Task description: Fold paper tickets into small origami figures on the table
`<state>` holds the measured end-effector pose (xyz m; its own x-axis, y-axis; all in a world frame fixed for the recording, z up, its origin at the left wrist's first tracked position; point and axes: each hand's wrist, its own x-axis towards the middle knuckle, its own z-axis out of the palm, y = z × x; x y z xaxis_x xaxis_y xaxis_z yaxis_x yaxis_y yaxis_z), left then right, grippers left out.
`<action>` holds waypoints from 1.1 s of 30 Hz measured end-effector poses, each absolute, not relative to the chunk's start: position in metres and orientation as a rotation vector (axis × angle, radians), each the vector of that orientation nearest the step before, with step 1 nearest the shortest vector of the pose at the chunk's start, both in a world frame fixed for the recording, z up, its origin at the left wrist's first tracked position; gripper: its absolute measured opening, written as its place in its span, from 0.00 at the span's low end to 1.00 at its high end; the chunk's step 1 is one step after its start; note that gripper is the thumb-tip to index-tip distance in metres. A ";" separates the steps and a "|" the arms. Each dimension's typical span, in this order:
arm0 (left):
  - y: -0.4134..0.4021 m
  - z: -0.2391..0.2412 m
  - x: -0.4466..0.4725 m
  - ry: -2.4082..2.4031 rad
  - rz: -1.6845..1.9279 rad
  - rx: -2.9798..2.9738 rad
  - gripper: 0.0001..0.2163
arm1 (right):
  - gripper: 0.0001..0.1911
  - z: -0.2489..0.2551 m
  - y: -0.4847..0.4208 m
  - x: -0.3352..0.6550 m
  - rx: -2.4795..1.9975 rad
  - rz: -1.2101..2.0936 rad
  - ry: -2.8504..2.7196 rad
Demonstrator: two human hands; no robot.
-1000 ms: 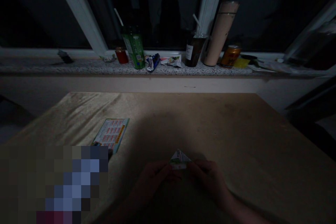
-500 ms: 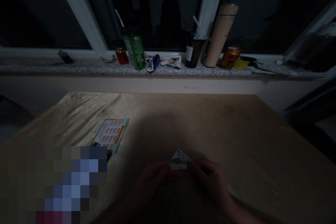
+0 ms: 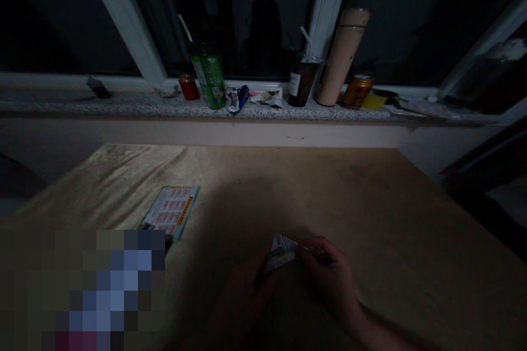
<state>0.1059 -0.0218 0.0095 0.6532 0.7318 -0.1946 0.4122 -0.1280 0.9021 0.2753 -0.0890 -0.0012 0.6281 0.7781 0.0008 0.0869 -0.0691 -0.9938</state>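
In dim light both hands meet over the near middle of a tan table (image 3: 370, 203). A small folded piece of printed paper (image 3: 281, 251), white with green and red marks, sits between them. My left hand (image 3: 242, 290) pinches its left side with closed fingers. My right hand (image 3: 329, 277) grips its right side, fingers curled over the top edge. The paper is tilted and partly hidden by the fingers.
A printed leaflet (image 3: 171, 211) lies flat on the table to the left. A stone windowsill (image 3: 123, 103) behind holds a green bottle (image 3: 209, 78), a small red jar (image 3: 188, 88), wrappers (image 3: 239, 97), a dark cup with a straw (image 3: 301, 79), a tall beige tumbler (image 3: 341, 60) and a gold can (image 3: 356, 91).
The paper has turned from a clear upright triangle to a narrower, tilted shape. My right fingers have moved over its top and my left hand has shifted slightly lower.
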 end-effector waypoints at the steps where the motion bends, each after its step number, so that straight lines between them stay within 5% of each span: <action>1: -0.021 0.009 0.106 0.933 0.369 1.751 0.24 | 0.12 -0.001 -0.089 0.275 -1.560 0.669 -0.772; 12: -0.017 0.021 0.123 0.878 0.358 1.635 0.18 | 0.05 0.006 -0.088 0.272 -1.496 0.607 -0.996; 18: -0.015 0.021 0.134 0.729 0.401 1.272 0.18 | 0.16 0.009 -0.081 0.278 -1.365 0.535 -1.177; 33: -0.008 0.017 0.121 0.656 0.358 1.195 0.19 | 0.19 0.013 -0.079 0.283 -1.331 0.497 -1.547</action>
<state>0.1214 -0.0079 0.0175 0.7642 0.5817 -0.2785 0.0804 0.3426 0.9361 0.2834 -0.0788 0.0132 0.0993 0.9069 0.4096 0.4985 0.3109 -0.8092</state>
